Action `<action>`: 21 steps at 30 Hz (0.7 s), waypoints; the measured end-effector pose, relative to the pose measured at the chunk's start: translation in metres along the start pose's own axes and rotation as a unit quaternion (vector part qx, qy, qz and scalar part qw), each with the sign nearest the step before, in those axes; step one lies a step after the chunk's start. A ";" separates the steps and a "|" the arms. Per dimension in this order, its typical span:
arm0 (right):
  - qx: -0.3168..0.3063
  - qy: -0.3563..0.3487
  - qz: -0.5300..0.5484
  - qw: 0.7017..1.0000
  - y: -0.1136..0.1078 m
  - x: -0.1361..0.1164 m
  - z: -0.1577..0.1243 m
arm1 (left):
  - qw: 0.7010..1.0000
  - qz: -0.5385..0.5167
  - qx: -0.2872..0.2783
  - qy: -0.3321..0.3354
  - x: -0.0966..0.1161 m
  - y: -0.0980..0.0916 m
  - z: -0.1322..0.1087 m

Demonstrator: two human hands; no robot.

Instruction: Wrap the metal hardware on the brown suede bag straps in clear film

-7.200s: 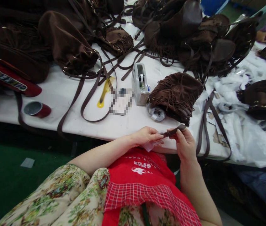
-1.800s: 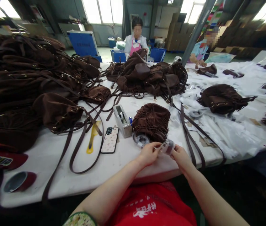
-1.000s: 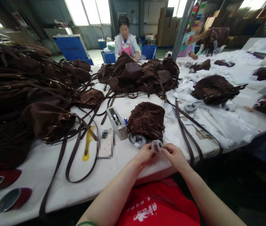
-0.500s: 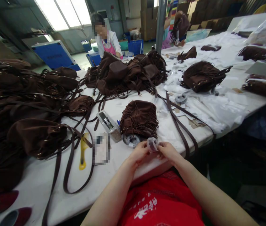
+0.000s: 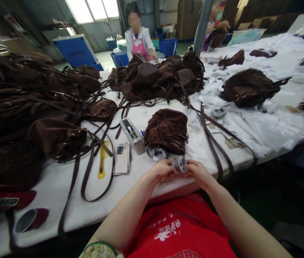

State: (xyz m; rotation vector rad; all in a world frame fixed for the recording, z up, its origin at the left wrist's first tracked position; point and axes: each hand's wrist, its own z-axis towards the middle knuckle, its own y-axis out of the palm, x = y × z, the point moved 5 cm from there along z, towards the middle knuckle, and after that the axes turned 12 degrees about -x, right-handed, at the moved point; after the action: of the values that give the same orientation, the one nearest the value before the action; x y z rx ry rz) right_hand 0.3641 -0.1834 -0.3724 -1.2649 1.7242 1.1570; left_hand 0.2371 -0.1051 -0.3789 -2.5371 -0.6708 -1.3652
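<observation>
At the table's near edge, my left hand and my right hand pinch a small clear plastic-wrapped coil from both sides. Its contents look greyish and are too small to make out. Just beyond the fingers lies a brown fringed bag, with a grey ring-shaped coil at its near left corner. To the left of the bag are a clear plastic case, a phone-like flat object blurred out, and a yellow comb.
Brown bags are heaped on the left and in the middle. Long straps trail across the white table. Plastic sheets cover the right side. A red cup lies at lower left. A person in a pink apron stands opposite.
The view has swung left, so the scene appears shifted right. Both hands keep hold of the plastic-wrapped coil, which now shows a rounder, ring-like side. The person opposite has straightened up.
</observation>
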 end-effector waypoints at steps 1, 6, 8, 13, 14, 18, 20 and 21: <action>-0.017 0.001 0.005 1.000 0.001 -0.001 -0.001 | 1.000 0.003 -0.007 -0.002 0.001 0.000 0.001; -0.070 0.034 0.032 0.996 0.004 0.004 -0.004 | 0.997 0.003 -0.072 -0.013 0.003 0.006 0.000; -0.089 0.057 0.071 0.992 0.006 0.006 -0.003 | 0.995 -0.006 -0.094 -0.015 0.002 0.009 0.000; -0.110 0.076 0.068 0.989 0.007 0.001 -0.002 | 0.995 -0.016 -0.100 -0.019 0.001 0.005 -0.009; -0.105 0.075 0.059 0.990 0.006 -0.001 -0.002 | 0.997 -0.007 -0.080 -0.011 0.002 0.001 -0.015; -0.070 0.066 0.018 0.995 0.004 -0.005 0.000 | 0.965 0.135 0.193 0.118 0.017 -0.015 -0.058; -0.055 0.059 -0.018 0.997 0.005 -0.005 0.002 | 0.915 0.244 0.261 0.189 0.026 0.000 -0.078; -0.047 0.055 -0.038 0.997 0.006 -0.005 0.003 | 0.900 0.292 0.253 0.202 0.028 0.011 -0.081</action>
State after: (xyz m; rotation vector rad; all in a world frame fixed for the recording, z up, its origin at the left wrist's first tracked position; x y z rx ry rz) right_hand 0.3595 -0.1780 -0.3676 -1.4630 1.7021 1.1555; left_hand 0.1953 -0.1364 -0.3100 -1.7540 -0.1245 -1.2270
